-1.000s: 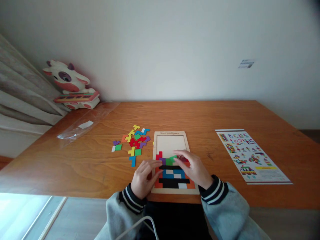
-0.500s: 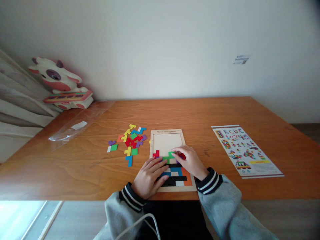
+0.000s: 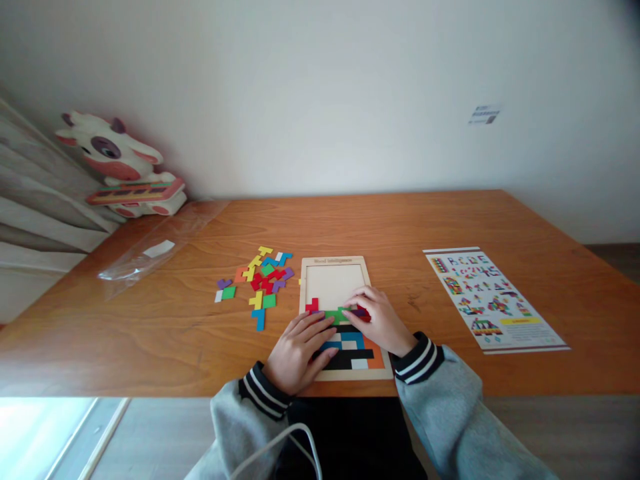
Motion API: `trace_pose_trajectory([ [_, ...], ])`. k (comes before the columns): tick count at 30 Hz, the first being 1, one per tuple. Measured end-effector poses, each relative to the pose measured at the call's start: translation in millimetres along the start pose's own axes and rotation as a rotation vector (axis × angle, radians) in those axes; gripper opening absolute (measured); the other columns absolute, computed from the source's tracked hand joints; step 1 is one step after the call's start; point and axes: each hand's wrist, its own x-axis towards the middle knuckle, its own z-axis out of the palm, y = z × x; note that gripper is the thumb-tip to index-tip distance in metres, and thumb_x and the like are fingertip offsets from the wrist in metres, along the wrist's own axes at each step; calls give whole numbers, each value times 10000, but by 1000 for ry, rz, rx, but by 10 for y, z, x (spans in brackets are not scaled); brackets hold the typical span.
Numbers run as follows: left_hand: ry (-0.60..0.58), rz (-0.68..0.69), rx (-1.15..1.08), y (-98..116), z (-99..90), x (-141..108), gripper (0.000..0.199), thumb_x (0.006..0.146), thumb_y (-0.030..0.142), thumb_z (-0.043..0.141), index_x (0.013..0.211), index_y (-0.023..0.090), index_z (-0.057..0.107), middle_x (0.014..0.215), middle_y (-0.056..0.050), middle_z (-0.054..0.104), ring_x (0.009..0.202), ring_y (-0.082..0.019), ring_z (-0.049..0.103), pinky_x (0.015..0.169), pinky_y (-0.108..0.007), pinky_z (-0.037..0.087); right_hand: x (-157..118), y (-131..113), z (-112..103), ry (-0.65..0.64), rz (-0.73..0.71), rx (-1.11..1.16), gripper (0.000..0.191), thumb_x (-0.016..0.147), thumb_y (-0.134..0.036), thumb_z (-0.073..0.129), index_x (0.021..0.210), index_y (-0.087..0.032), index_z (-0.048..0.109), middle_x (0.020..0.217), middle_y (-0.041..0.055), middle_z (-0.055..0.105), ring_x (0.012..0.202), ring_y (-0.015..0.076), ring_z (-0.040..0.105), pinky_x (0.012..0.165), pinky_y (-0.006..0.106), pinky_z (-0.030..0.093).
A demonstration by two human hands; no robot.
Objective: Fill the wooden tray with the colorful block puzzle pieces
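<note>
The wooden puzzle board point(image 3: 303, 287) lies on the table before me, its lower half filled with black, blue, white and orange pieces and its upper half bare. My left hand point(image 3: 299, 348) rests flat over the board's lower left, fingers spread, covering part of the pieces. At the right of the row, the thumb and fingertips of my right hand point(image 3: 377, 320) are on a green puzzle piece point(image 3: 341, 314) lying flush beside another green one. A red piece point(image 3: 313, 306) sits at the board's left edge. Red and purple pieces by my right fingers are partly hidden.
Several loose coloured pieces point(image 3: 268, 280) lie left of the board. Farther left are a clear plastic bag point(image 3: 155, 253) and a cow-shaped toy keyboard point(image 3: 135, 193). A printed pattern sheet point(image 3: 493, 300) lies on the right. The wall point(image 3: 320, 100) stands behind the table.
My right hand has brought the green piece slightly down toward me, into the row beside the other green piece. My left hand has stayed nearly in place.
</note>
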Motion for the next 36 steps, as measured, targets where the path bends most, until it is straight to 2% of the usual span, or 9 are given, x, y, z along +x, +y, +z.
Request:
trace_pose_trajectory([
  [16,35,13,7,10,-1,-4,271,980,312,554,1193,205,682,1219,-109,719,1217,-261,626,1051,-469,513,-14,-24,4,12,-28,-28,43,911,-276,678,894,-247,704,956,42,681,939,213,643,864,384,468],
  [27,20,20,33,9,-7,-1,264,989,327,545,1184,219,686,1240,-96,710,1219,-261,615,1024,-465,520,-20,-17,14,23,-27,-18,64,896,-306,706,891,-245,689,954,43,662,950,225,633,869,392,467],
  [36,58,-8,1,31,-3,-9,251,987,335,550,1159,220,692,1219,-85,719,1184,-261,627,989,-447,520,-35,-43,-46,94,-19,-63,124,976,-294,560,933,-234,659,968,59,677,928,231,627,857,395,445],
])
